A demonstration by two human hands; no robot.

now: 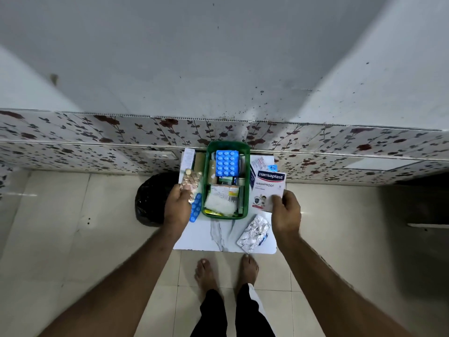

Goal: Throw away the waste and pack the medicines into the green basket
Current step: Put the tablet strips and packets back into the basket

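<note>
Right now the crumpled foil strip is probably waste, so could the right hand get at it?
Probably not yet: the right hand is holding the Hansaplast box. The foil strip lies uncovered just below it on the table.

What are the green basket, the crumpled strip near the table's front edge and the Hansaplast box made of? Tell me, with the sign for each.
Green basket: looks like moulded plastic, with a smooth, slightly glossy rim.
Crumpled strip: seems metal foil, silvery, creased and reflective, likely a used blister pack.
Hansaplast box: probably thin printed card, flat and matte, held in the right hand.
</note>
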